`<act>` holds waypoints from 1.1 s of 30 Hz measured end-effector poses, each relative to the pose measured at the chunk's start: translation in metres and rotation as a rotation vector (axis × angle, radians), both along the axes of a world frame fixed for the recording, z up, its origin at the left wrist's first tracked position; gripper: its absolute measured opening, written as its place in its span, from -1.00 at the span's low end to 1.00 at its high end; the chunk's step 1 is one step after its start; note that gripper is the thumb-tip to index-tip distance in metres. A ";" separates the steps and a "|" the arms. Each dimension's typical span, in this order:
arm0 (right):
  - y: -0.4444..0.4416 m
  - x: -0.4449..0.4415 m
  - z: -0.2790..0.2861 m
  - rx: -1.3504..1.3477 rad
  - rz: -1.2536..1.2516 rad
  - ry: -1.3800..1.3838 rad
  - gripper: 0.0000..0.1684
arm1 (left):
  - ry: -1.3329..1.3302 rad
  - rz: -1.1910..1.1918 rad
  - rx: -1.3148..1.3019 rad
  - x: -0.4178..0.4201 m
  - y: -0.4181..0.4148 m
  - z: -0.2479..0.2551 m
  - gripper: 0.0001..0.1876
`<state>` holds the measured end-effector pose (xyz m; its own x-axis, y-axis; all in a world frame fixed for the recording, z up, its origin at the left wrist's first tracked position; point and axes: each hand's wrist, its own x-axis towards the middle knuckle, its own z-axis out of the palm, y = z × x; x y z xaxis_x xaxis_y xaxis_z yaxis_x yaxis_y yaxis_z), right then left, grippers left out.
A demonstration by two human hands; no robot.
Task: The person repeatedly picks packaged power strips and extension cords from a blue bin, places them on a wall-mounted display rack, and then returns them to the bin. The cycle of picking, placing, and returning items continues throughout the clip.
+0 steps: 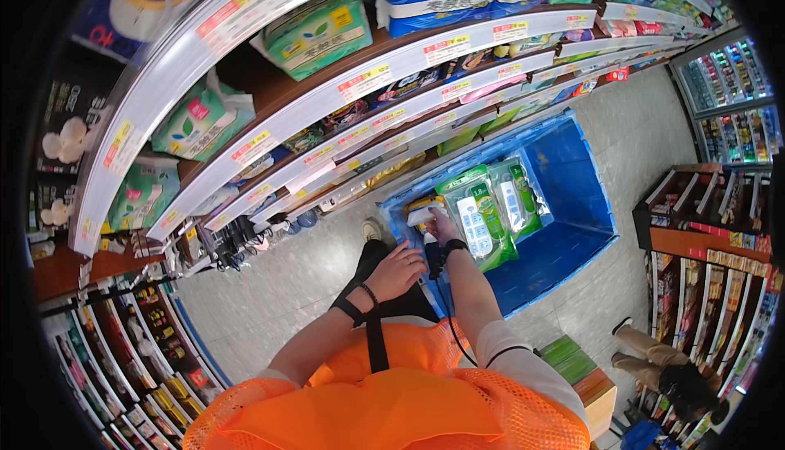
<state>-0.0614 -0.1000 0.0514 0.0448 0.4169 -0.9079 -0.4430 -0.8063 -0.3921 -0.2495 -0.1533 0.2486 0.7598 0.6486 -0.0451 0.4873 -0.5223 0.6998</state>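
Note:
In front of me a blue plastic crate (570, 198) stands on the floor. My right hand (443, 228) reaches into its left end, its fingers on a small white and yellow package (423, 210). Beside that wrist a black device (434, 258) hangs on a cable that runs back along my arm. Two packaged power strips lie to the right of the hand: a nearer one (475, 229) in green and clear packaging, and a shorter one (512, 198) beyond it. My left hand (398, 271) holds nothing, its fingers loosely spread by the crate's near left edge.
Tall shelves with price strips (368, 82) and packs of sanitary pads (319, 33) rise beyond the crate. Another shelf unit (141, 352) stands at the lower left. To the right are a snack rack (705, 235), a glass-door cooler (730, 94), stacked boxes (576, 370) and a person (674, 382).

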 end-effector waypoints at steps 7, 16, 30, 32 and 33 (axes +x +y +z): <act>-0.020 0.020 0.098 0.139 -0.001 0.175 -0.57 | -0.094 0.410 -0.356 -0.018 0.002 0.044 -0.86; -0.065 -0.018 0.308 0.511 0.194 0.140 -0.37 | -0.884 0.600 -0.899 -0.074 0.008 0.107 -0.60; -0.054 -0.248 0.441 0.946 0.694 0.243 -0.45 | -1.194 0.877 -0.397 -0.263 -0.060 0.234 -0.57; -0.047 -0.287 0.447 1.013 0.700 0.239 -0.54 | -1.186 0.951 -0.333 -0.295 -0.072 0.237 -0.55; -0.045 -0.306 0.449 1.039 0.738 0.255 -0.56 | -1.184 0.986 -0.307 -0.309 -0.078 0.240 -0.55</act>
